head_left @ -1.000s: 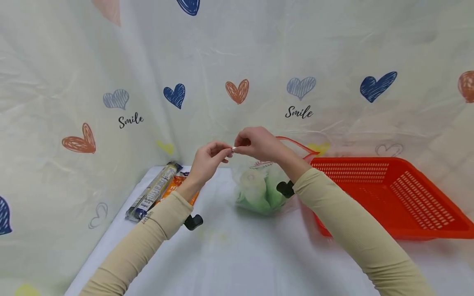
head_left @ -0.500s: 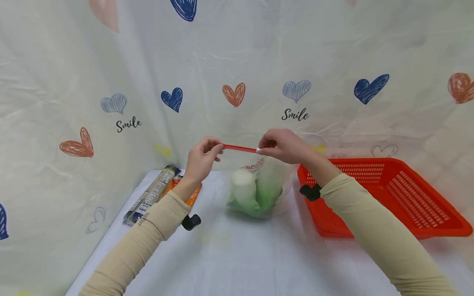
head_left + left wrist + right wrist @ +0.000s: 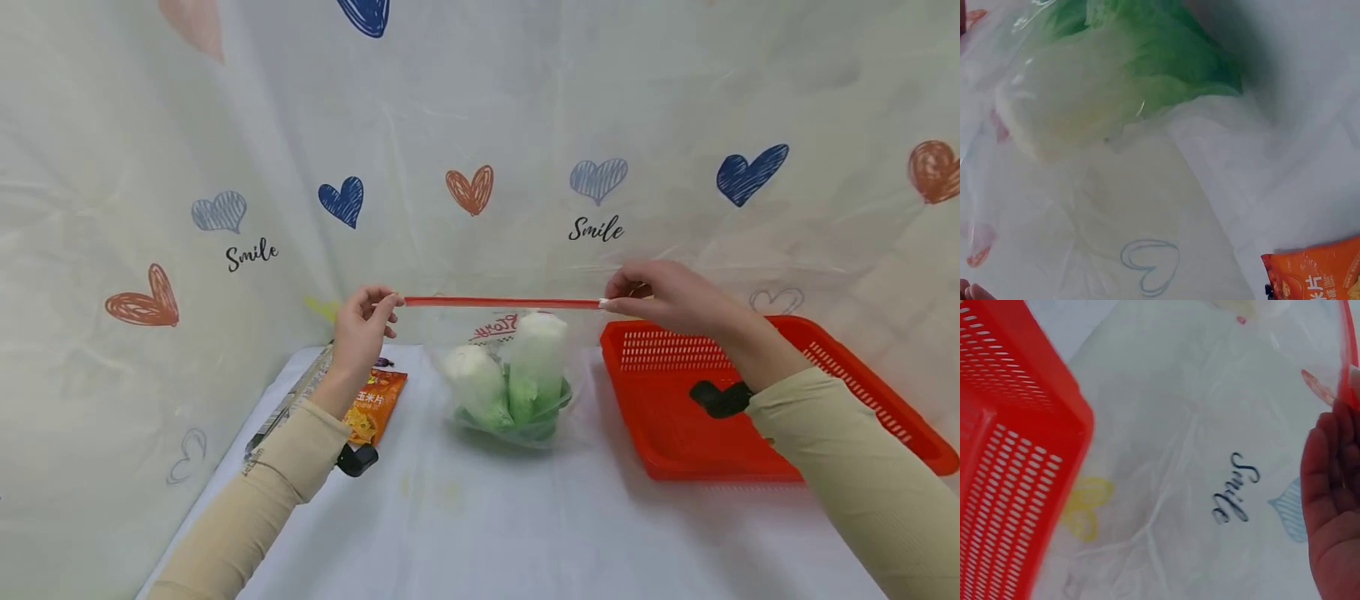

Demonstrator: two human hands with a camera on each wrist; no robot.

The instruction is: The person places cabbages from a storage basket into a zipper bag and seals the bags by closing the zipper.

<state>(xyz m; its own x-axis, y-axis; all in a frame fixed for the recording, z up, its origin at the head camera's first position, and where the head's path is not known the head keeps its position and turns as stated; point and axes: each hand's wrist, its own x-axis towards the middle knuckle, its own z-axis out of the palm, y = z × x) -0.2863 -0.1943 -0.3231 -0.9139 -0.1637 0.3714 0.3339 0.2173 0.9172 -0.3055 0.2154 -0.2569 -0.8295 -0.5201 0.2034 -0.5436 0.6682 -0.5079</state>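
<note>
A clear zip bag (image 3: pixel 491 331) with a red zip strip along its top hangs between both hands, the strip stretched level and straight. Inside are two white-and-green leafy vegetables (image 3: pixel 534 358), stems upward. My left hand (image 3: pixel 358 337) pinches the strip's left end between thumb and fingers. At the right end, my right hand (image 3: pixel 678 300) pinches the small white slider (image 3: pixel 603 304). The left wrist view shows the vegetables (image 3: pixel 1147 56) through the plastic, with only fingertips at the lower left corner. In the right wrist view the right hand (image 3: pixel 1338 506) holds the bag's red edge.
A red perforated plastic basket (image 3: pixel 630 433) stands on the table at right, under the right forearm. An orange snack packet (image 3: pixel 381 404) and a long dark-ended packet (image 3: pixel 288 404) lie at left, partly behind the left arm. A heart-printed curtain (image 3: pixel 472 100) hangs behind.
My right hand has slid rightward with the white slider, away from the left hand, and the red strip now spans the bag's top. My left hand has shifted left.
</note>
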